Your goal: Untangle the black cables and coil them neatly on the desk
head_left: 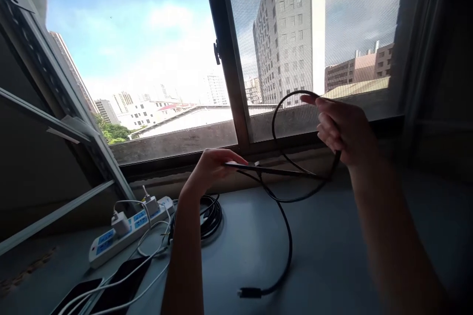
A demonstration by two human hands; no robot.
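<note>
Head view: right hand [342,130] curled round the cable [295,200] at three o'clock, left hand [211,170] pinching it at seven, plug [250,293] at six!

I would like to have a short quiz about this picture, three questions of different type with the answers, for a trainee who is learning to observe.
1. True or false: the right hand is higher in the picture than the left hand.

2. What do both hands hold?
A. a phone
B. a black cable
C. the window frame

3. How many white adapters can be seen plugged into the power strip?

Key:
1. True.
2. B.
3. Two.
</note>
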